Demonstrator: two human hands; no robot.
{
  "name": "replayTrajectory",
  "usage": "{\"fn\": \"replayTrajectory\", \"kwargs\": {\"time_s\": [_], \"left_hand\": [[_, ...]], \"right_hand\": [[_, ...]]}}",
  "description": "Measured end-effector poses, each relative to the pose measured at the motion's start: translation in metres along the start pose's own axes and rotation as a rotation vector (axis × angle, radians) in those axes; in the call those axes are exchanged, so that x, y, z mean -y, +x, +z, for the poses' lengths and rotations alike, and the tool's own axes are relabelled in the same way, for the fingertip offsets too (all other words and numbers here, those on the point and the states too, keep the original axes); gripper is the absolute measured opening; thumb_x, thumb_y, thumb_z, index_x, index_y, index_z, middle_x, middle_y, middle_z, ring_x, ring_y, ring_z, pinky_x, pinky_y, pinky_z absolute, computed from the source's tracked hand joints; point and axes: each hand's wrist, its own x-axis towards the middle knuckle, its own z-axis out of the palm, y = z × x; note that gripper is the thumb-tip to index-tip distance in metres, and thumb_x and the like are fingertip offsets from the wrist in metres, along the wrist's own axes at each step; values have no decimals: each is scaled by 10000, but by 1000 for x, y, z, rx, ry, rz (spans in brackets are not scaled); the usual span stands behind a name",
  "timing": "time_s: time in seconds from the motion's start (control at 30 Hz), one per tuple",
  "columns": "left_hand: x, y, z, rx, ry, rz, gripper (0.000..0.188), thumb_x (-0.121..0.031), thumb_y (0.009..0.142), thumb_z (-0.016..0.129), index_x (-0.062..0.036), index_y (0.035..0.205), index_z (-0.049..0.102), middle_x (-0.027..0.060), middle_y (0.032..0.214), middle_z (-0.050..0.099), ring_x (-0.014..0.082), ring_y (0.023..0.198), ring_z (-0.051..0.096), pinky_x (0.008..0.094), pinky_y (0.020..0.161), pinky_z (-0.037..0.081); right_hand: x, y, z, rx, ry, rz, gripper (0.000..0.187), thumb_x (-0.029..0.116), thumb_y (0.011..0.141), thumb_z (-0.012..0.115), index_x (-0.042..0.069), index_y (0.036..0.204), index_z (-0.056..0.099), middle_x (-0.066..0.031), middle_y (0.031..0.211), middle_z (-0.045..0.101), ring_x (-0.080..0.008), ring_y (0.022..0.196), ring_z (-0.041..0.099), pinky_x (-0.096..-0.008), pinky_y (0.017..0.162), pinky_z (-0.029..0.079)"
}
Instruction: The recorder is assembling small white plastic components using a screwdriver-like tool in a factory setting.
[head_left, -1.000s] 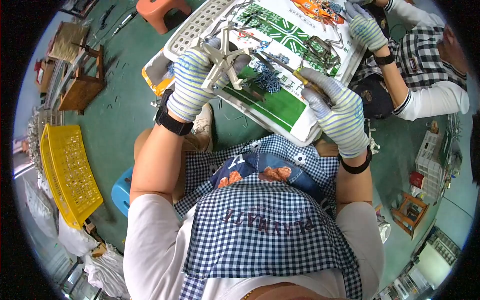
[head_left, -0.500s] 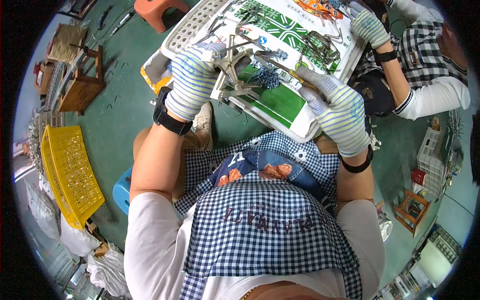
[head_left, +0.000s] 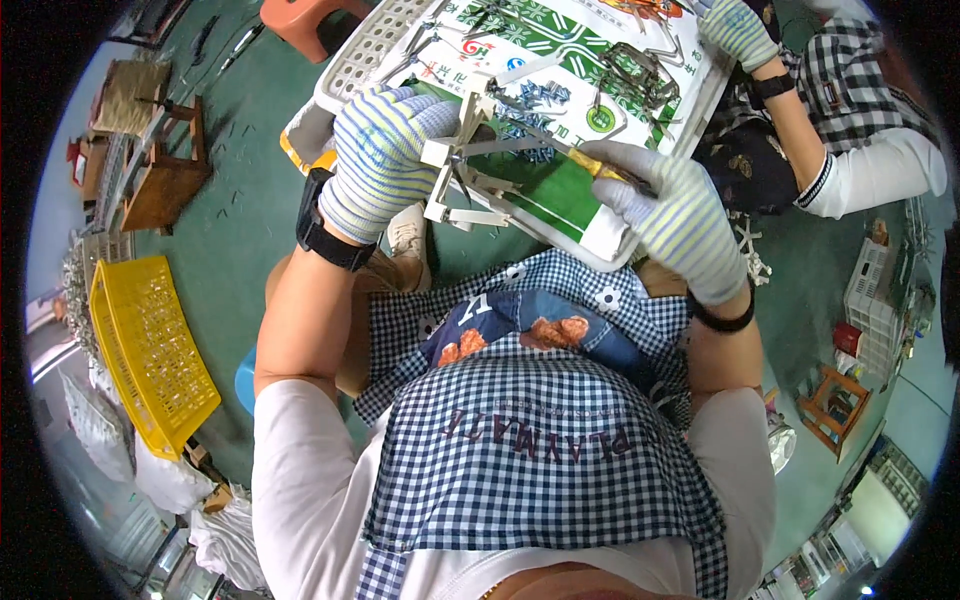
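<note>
My left hand (head_left: 385, 165), in a striped knit glove, is closed around a white jointed bracket (head_left: 464, 140) with several thin arms sticking out. It holds the bracket above the near left edge of a work surface covered with a green and white printed sheet (head_left: 560, 195). My right hand (head_left: 685, 220), gloved alike, grips the yellow and black handle of a screwdriver (head_left: 590, 162). The tool's thin shaft points left toward the bracket; whether its tip touches is not clear. Behind the bracket lies a heap of small bluish screws (head_left: 540, 95).
Dark metal parts (head_left: 640, 80) lie farther back on the sheet. A co-worker's gloved hand (head_left: 738, 35) is at the far right corner. A white perforated basket edge (head_left: 350, 65) borders the left. On the floor stand a yellow crate (head_left: 155, 350) and an orange stool (head_left: 305, 25).
The bracket has turned in my left hand, and its arms now point differently. My right hand has shifted slightly right and down with the screwdriver. The co-worker's hand has barely moved.
</note>
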Motion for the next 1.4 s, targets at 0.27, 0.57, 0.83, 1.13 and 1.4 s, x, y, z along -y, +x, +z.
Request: {"fn": "replayTrajectory", "kwargs": {"time_s": [0.27,0.57,0.83,1.13,1.4], "left_hand": [[14,-3,1,42,-24,-63,163,-163,728,763,-89,873,745,85,725,683,277,639,663,361,561,502],[16,-18,2,65,-76,-226,192,-122,715,739,-82,902,727,93,771,684,302,731,669,375,632,513],[14,-13,-7,168,-36,-114,160,-103,734,749,-63,887,726,88,752,703,277,686,685,356,634,535],[13,-13,2,104,-156,-190,341,-282,712,842,-64,955,744,65,751,716,232,661,696,336,632,551],[18,-17,5,104,-124,-217,405,-245,686,878,-33,1005,745,102,808,739,233,694,710,326,658,560]], "right_hand": [[-17,15,4,-19,-164,-148,378,100,864,710,-25,1212,636,-133,998,684,-195,969,659,-307,939,514],[-19,14,3,-333,-857,-559,344,230,862,717,109,1184,696,-121,869,685,-303,793,665,-385,693,525],[-30,6,15,-127,-152,-192,261,223,976,591,26,1058,741,-127,753,708,-232,633,666,-329,644,539],[-14,7,-4,112,-43,-21,321,250,980,619,-28,1137,650,-113,971,684,-182,1007,656,-310,913,515],[-20,13,-5,-227,-760,-496,315,236,915,650,129,1211,646,-130,1028,692,-327,901,679,-399,778,551]]}}
